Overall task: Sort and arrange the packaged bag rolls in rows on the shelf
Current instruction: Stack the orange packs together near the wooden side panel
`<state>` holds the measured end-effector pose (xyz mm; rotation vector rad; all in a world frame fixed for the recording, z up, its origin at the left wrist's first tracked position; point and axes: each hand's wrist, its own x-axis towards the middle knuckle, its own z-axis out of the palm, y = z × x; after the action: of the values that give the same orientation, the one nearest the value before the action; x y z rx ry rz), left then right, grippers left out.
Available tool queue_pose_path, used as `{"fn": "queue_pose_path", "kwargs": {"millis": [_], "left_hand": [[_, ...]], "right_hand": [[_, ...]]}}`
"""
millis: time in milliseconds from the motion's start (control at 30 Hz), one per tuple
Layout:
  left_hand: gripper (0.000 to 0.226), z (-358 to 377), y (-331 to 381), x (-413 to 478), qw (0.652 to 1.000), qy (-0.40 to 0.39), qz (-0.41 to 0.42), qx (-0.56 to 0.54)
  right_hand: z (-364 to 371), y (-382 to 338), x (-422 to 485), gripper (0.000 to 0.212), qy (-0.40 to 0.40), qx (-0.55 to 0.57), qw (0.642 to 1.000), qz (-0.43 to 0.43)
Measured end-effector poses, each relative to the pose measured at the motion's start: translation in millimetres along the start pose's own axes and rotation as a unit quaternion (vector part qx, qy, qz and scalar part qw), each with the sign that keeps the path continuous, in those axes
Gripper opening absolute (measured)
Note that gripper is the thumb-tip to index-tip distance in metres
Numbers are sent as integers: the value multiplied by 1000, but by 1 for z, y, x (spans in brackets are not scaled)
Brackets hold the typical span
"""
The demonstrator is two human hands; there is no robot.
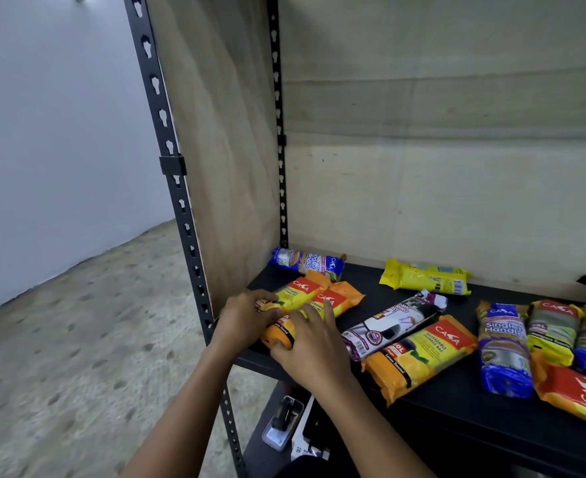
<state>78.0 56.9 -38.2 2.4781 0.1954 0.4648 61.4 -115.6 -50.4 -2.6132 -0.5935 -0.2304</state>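
Two orange-and-yellow packaged bag rolls lie side by side at the left end of the black shelf [457,401]. My left hand [241,315] rests on the left orange roll [295,293]. My right hand [314,346] lies over the right orange roll [336,300], thumb pressed against its near end. A blue roll [307,263] lies behind them by the back corner. A yellow roll [426,277], a white-and-purple roll [391,322] and another orange roll [419,357] lie loose and slanted in the middle.
At the right end, several blue, yellow and orange rolls [503,346] lie packed together. A black slotted upright [181,205] and a plywood side panel bound the shelf on the left. A lower shelf holds a small device [283,422]. Concrete floor spreads to the left.
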Motion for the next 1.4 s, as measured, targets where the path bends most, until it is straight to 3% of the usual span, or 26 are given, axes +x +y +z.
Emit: {"fn": "queue_pose_path", "kwargs": {"millis": [100,233,533,800,1000,1167,1400], "left_hand": [[34,4,-2,-15,996,84,12,38],[40,10,-5,-27,987,128,17,91],[37,12,-9,-33,982,105,0,158],[37,17,-16,-37,971,142,44,188],[28,21,-7,-42,974,160,-4,162],[29,29,34,-58,957,232,59,165],[32,68,120,-85,965,76,251,20]], "right_hand": [[0,-1,-7,66,-2,5,1000,6],[0,-6,-6,63,-13,58,998,-14],[-8,-3,15,74,-99,139,985,-37],[-4,-4,17,74,-105,132,985,-47],[-17,8,22,79,-154,136,978,-47],[-45,31,7,42,25,221,974,-47],[-89,93,-36,27,139,209,968,28]]}}
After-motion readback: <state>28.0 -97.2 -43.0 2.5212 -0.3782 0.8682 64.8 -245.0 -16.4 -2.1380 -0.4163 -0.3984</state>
